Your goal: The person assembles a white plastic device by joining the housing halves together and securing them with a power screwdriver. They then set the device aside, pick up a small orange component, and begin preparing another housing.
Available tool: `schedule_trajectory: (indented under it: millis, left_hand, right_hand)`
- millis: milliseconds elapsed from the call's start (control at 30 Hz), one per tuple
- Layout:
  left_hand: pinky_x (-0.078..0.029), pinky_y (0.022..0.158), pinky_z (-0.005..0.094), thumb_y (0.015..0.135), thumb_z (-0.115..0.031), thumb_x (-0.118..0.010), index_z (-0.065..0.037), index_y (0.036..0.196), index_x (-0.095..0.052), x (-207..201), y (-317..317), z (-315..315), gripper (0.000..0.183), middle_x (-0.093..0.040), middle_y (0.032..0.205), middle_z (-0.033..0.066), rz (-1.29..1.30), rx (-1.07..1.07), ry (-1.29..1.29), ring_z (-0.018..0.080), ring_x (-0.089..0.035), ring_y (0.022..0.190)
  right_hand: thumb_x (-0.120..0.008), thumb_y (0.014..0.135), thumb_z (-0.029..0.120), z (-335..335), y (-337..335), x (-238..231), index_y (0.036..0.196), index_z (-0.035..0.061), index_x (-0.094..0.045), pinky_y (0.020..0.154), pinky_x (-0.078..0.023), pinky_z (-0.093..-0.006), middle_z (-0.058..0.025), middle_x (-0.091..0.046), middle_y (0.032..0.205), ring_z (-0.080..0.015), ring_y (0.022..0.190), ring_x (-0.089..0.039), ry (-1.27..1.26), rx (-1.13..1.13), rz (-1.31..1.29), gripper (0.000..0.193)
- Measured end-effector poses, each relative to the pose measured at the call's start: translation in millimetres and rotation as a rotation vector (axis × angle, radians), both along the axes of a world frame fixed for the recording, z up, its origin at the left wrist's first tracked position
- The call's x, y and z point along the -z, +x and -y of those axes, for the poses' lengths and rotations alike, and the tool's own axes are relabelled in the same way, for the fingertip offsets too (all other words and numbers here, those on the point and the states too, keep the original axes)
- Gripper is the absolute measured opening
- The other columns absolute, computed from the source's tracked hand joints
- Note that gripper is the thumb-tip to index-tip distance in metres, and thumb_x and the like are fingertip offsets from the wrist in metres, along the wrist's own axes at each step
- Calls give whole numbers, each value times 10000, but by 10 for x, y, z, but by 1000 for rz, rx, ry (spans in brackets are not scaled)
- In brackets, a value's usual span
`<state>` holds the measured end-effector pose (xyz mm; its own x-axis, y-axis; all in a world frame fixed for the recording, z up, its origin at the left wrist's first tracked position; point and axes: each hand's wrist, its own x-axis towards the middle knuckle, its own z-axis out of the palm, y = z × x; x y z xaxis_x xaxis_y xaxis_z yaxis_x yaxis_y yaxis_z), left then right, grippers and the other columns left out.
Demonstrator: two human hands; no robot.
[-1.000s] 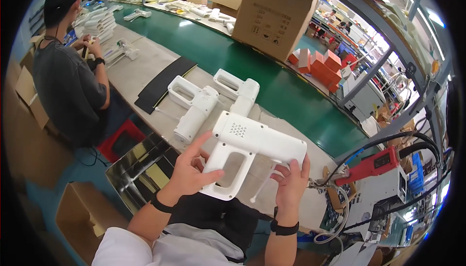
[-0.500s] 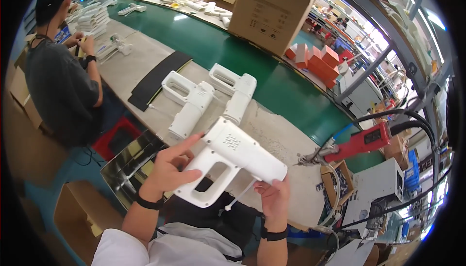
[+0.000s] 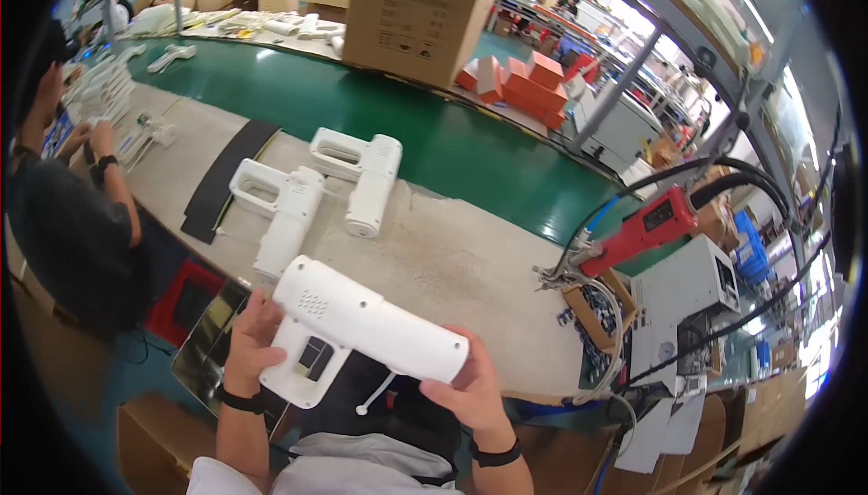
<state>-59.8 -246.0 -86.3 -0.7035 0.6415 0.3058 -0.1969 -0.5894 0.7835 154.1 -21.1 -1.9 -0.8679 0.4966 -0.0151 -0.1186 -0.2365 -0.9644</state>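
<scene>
A white pistol-shaped plastic housing (image 3: 398, 325) with a looped handle, screw holes and a patch of small vents lies across both my hands, above the bench's near edge. My left hand (image 3: 246, 343) grips its handle end, thumb on the loop. Around the rounded barrel end, my right hand (image 3: 472, 385) is closed with the thumb underneath. A thin white stem with a ball tip (image 3: 363, 408) hangs from the housing's underside. Two similar housings, a nearer one (image 3: 287, 215) and a farther one (image 3: 369, 179), lie on the bench beyond.
A black mat strip (image 3: 233, 174) lies left of the housings. On the right are a red powered screwdriver (image 3: 640, 231) with hoses, a carton of small dark parts (image 3: 592, 312) and a grey-white machine (image 3: 692, 287). A co-worker (image 3: 72, 224) works at the left, by a red stool (image 3: 183, 303).
The view has swung to the right. The housing in my hands has turned nearer level, and my right hand has come round the barrel end more fully.
</scene>
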Motion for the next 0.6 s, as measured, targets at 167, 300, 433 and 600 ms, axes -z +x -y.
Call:
schedule_trajectory:
  millis: [167,300,433,600]
  left_hand:
    - [-345,1049,441,625,-124,-832,-143,1472,-303,-113,128,-147,999,-457,1385,160,23,18,-64,310,-445,1259]
    - [-457,933,445,690,-287,-824,-110,1460,-300,88,130,38,948,-444,1413,156,-241,113,-87,331,-494,1208]
    - [-453,689,268,882,-361,-642,-17,1384,-407,-118,88,-118,653,-570,1196,163,-424,214,-224,184,-578,822]
    - [-486,787,359,941,-218,-558,21,1336,-459,-302,-14,-414,473,-612,1052,176,-525,93,-296,220,-555,773]
  right_hand:
    - [-777,706,-27,71,230,-66,1336,65,-368,971,-426,-344,-66,-523,1214,-168,1153,-512,-41,8,55,756]
    - [-769,721,-2,133,715,7,1376,60,-377,940,-445,-320,-58,-542,1211,-149,1105,-534,-73,68,-8,767]
    - [-732,722,-22,173,1649,159,1340,38,-438,873,-509,-329,-77,-557,1194,-183,1075,-563,-188,337,5,687]
    - [-687,656,152,524,3126,573,1214,-21,-518,606,-600,-347,-149,-631,1060,-264,895,-662,-445,881,71,608]
